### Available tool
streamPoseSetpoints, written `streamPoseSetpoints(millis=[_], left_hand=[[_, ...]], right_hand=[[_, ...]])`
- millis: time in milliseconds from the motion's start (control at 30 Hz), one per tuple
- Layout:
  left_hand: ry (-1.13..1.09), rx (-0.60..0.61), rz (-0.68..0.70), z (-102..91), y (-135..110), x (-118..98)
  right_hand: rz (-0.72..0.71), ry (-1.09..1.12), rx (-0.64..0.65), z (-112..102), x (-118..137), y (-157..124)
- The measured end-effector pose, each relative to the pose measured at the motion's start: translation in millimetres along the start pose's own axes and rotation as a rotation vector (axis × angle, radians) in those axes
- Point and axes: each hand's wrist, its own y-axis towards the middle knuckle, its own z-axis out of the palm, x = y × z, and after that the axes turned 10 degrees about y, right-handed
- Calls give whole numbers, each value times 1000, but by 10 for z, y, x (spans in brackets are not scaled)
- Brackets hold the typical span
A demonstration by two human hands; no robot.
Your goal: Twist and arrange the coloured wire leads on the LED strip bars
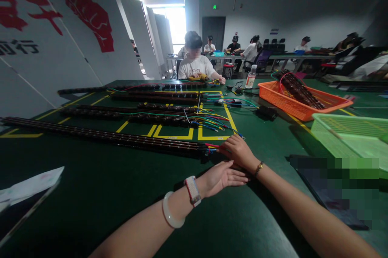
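A long dark wire harness point(130, 136) lies across the near part of the green table, with red, yellow and blue wires point(213, 147) coming out of its right end. My right hand point(238, 152) is curled over these wire ends, back of the hand up; its fingertips are partly hidden. Just below it, my left hand point(223, 179) rests on its side with the fingers stretched out and nothing in the palm. The left fingertips reach under the right wrist. On the left forearm are a watch and a white bangle.
Several more harnesses point(127, 115) with loose wire ends lie beyond, over yellow tape lines. To the right stand an orange basket point(280, 102) holding a dark bundle, a green basket point(330, 130) and a bottle point(250, 78). A person point(197, 66) sits opposite, holding a yellow tool.
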Motion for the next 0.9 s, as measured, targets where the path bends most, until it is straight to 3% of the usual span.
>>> streamPoseSetpoints(millis=[233, 367, 533, 667, 900], left_hand=[[1, 20, 88, -3, -5, 28], [-6, 20, 100, -13, 2, 39], [-12, 25, 95, -40, 28, 65], [-25, 21, 90, -30, 35, 66], [-55, -11, 92, 13, 45, 56]], right_hand=[[32, -182, 14, 31, -449, 393], [89, -150, 82, 108, -667, 516], [22, -113, 157, 5, -814, 684], [164, -141, 164, -59, -926, 1100], [403, -175, 251, 360, -1130, 1858]])
